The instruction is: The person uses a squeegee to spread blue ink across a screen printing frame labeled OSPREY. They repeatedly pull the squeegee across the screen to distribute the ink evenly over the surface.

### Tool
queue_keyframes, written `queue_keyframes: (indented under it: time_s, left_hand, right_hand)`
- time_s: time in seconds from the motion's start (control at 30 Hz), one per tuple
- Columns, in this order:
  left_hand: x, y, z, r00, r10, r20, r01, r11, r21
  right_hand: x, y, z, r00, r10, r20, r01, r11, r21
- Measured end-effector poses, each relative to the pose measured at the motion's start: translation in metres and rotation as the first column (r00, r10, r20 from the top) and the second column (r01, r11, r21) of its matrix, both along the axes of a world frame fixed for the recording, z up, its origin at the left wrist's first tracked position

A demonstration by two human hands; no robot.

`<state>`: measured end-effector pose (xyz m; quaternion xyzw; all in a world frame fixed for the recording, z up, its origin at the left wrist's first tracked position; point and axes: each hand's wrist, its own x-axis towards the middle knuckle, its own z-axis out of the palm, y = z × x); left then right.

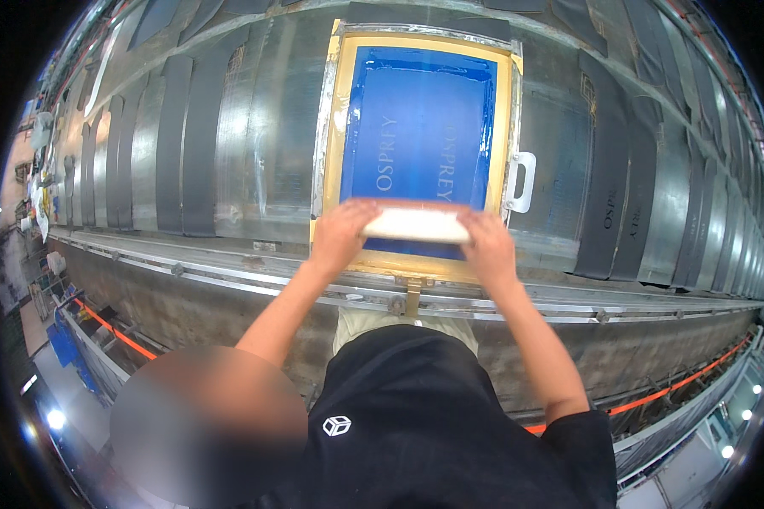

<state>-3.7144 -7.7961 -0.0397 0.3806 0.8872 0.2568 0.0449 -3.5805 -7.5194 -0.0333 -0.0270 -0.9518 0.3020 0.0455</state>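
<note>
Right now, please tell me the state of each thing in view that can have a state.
Left hand: closed on the squeegee's left end.
Right hand: closed on its right end.
Squeegee: held level across the near end of the screen.
Screen frame: lying flat on the long table, blue mesh up.
White handle: on the frame's right side, untouched.

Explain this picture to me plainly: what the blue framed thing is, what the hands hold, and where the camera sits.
The camera sits on the person's head and looks down, so the forearms come in from below and straight edges bend. The blue framed thing is a printing screen: blue mesh in a yellow frame, lying on a long metal table. Dark fabric strips lie in rows along the table. The left hand and right hand grip the ends of a pale squeegee bar, at the screen's near edge. A white handle sits at the frame's right.
</note>
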Motion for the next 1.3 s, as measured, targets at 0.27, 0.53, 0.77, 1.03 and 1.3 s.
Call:
queue_keyframes:
  time_s: [0.27,0.53,0.77,1.03,1.3]
  left_hand:
    - [-0.211,0.106,0.0,0.996,0.083,0.036,-0.079,0.992,-0.1]
    - [-0.271,0.135,-0.004,0.993,0.085,0.087,-0.064,0.973,-0.224]
    - [-0.171,0.09,-0.002,0.992,0.042,0.121,-0.015,0.975,-0.22]
    - [0.031,-0.005,-0.012,0.999,0.0,0.054,0.0,1.0,-0.007]
    - [0.046,0.0,-0.005,0.999,0.037,0.03,-0.038,0.998,0.048]
  right_hand:
    - [-0.217,0.11,-0.007,0.999,0.025,-0.045,-0.019,0.991,0.13]
    - [-0.261,0.124,-0.013,0.995,-0.098,0.007,0.097,0.993,0.063]
    - [-0.158,0.085,-0.025,1.0,-0.03,-0.003,0.03,0.998,0.057]
    - [0.034,-0.005,-0.012,0.996,-0.011,0.084,0.018,0.997,-0.073]
    - [-0.045,0.121,-0.035,0.888,-0.453,-0.074,0.437,0.883,-0.17]
